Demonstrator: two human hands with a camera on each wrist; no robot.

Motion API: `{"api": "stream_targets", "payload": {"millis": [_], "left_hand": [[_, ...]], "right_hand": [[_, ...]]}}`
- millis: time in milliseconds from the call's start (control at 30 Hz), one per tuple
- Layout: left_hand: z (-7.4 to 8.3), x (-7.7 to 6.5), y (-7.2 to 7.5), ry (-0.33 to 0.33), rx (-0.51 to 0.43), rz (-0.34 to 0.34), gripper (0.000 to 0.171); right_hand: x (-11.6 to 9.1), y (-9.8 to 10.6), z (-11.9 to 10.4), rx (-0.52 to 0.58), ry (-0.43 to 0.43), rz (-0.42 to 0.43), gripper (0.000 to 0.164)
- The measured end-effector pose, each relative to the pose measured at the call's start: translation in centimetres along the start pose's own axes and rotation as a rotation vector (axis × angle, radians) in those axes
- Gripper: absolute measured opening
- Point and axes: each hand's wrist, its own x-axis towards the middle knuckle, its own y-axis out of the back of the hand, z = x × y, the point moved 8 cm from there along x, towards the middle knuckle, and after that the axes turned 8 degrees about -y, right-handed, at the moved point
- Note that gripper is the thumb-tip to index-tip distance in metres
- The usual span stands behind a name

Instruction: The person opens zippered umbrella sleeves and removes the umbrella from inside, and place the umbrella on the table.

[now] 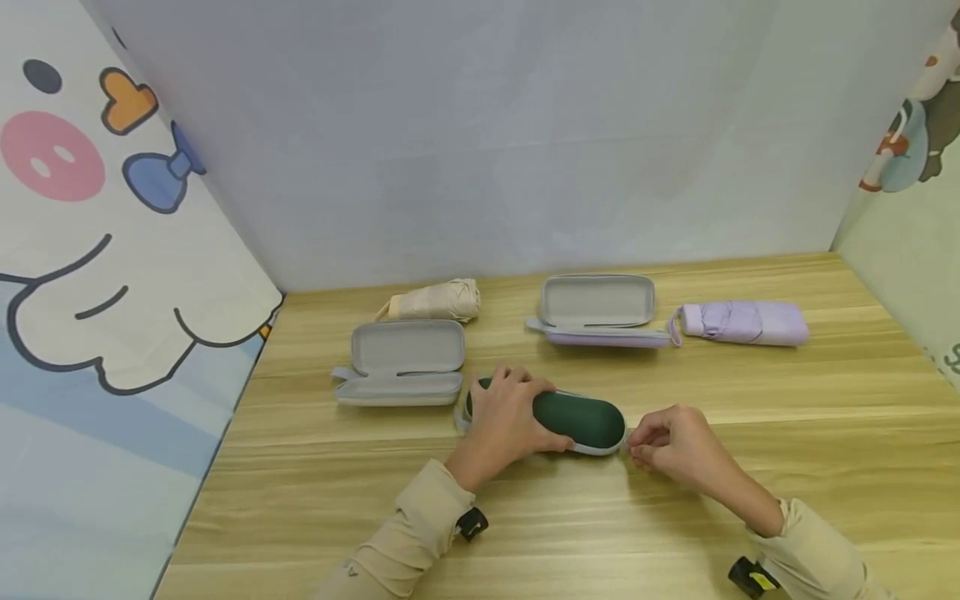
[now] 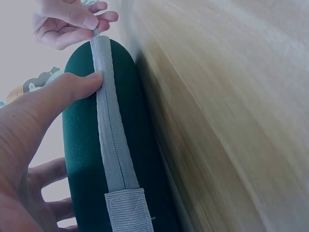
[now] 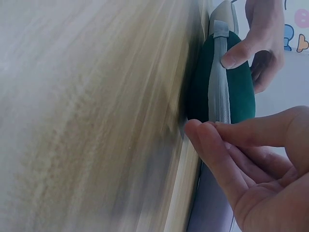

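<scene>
A dark green oblong zip case (image 1: pixel 577 418) with a grey zipper band lies closed on the wooden table. My left hand (image 1: pixel 506 417) grips it from above near its left half, thumb on the near side. In the left wrist view the thumb presses on the grey zipper band (image 2: pixel 113 130), above a ribbed grey tab (image 2: pixel 128 209). At the case's right end my right hand (image 1: pixel 678 446) pinches the small zipper pull (image 2: pixel 95 32) between thumb and fingertips. In the right wrist view these fingertips mostly hide the pull.
Behind the left hand, an open case with grey lining (image 1: pixel 408 348) stands before a folded beige umbrella (image 1: pixel 438 301). Farther right are another open case, lilac outside (image 1: pixel 607 340), and a folded lilac umbrella (image 1: pixel 750 322). A pale wall (image 1: pixel 525 150) bounds the table's (image 1: pixel 300 467) far edge.
</scene>
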Motion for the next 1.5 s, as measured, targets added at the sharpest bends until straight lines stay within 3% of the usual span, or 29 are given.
{"api": "stream_targets", "payload": {"millis": [733,1233,1500], "left_hand": [[0.3,-0.1,0.0,0.06,0.025,0.05,0.071],[0.5,-0.4,-0.2,0.078,0.036,0.122,0.069],[0.4,-0.2,-0.2,0.119,0.024,0.107,0.068]], "right_hand": [[0.1,-0.1,0.1,0.003,-0.02,0.025,0.009],[0.2,-0.8,0.1,0.053,-0.02,0.012,0.01],[0.3,-0.8,-0.2,0.045,-0.017,0.025,0.008]]}}
